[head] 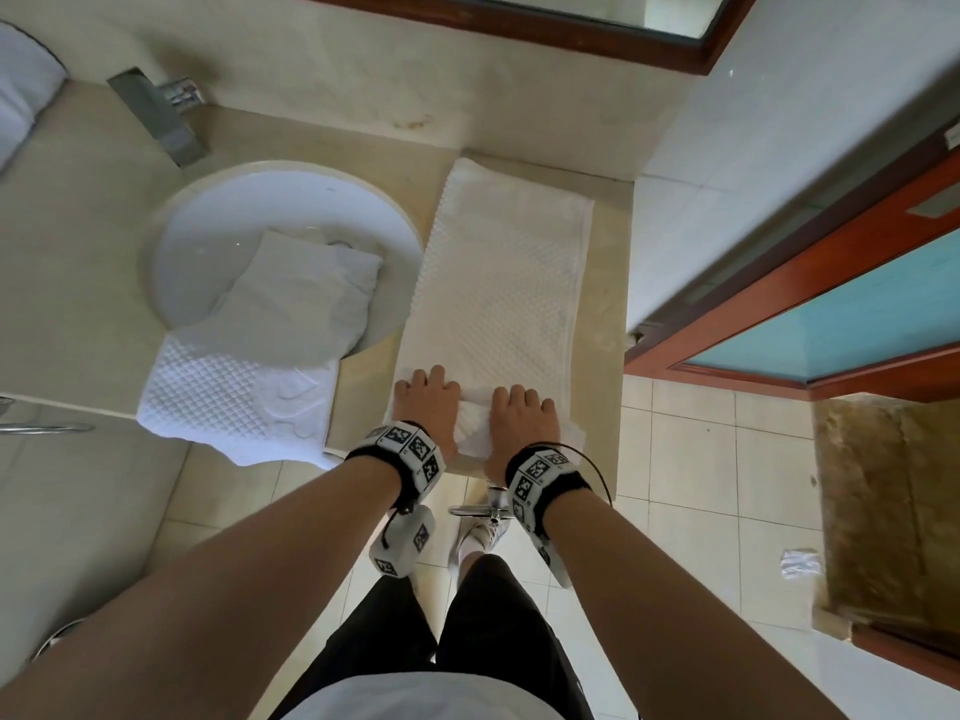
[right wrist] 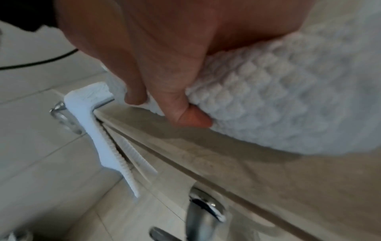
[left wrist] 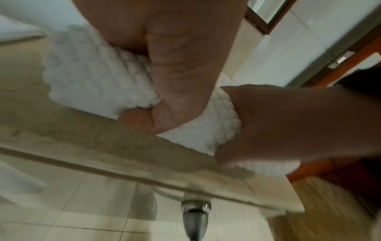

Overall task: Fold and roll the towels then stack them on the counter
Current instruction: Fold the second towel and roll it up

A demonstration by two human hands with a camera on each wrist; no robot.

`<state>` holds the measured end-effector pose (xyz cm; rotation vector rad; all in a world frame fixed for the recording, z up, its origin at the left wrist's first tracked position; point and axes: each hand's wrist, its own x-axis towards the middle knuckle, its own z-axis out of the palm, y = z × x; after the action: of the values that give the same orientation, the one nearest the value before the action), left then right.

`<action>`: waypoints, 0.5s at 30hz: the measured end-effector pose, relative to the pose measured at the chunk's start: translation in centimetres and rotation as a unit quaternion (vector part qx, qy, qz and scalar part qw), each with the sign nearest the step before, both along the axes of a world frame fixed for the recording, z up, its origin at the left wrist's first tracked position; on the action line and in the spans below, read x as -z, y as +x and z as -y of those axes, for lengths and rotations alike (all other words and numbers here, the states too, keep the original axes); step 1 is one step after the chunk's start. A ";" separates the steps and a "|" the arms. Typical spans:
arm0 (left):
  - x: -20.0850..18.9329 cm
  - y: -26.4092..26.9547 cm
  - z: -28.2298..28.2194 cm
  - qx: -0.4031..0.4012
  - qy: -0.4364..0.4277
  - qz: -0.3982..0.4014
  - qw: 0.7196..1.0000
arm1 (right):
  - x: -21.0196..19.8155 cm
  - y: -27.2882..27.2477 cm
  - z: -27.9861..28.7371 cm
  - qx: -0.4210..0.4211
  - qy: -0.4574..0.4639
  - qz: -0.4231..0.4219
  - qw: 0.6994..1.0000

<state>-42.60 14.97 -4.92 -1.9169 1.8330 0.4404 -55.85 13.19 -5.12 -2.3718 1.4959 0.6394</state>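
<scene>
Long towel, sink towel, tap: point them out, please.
long towel (head: 498, 283): head view, flat middle.
sink towel (head: 291, 309): head view, part in the basin.
tap (head: 156, 114): head view, spout.

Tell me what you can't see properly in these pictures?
- Head view: the fingertips of the left hand and right hand are hidden, curled over the rolled end of the long towel.
- Head view: the towel at the far left is cut off by the edge.
- Wrist views: the floor is blurred.

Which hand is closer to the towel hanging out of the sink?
Left. The left hand grips the long towel's near end on the side facing the sink towel; the right hand grips farther away.
</scene>
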 end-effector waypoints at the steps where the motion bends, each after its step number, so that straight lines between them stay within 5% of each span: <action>1: -0.3 -0.2 -0.4 0.015 -0.010 0.018 1.000 | 0.0 0.2 0.2 0.014 0.017 -0.003 1.000; 7: 0.0 -0.1 -2.4 0.078 -0.045 0.013 0.996 | -1.2 0.4 1.8 0.064 0.143 0.007 0.988; 11: -0.1 -0.2 0.0 -0.011 -0.003 -0.024 1.000 | -0.5 0.5 0.3 -0.002 0.028 -0.044 0.999; 15: -0.4 0.1 2.7 -0.014 0.090 -0.034 0.995 | 0.4 -0.1 -0.8 -0.005 -0.047 -0.009 0.999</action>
<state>-42.50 12.24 -4.52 -1.8274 1.7445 0.6653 -55.91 14.02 -5.48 -2.4519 1.5547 0.6052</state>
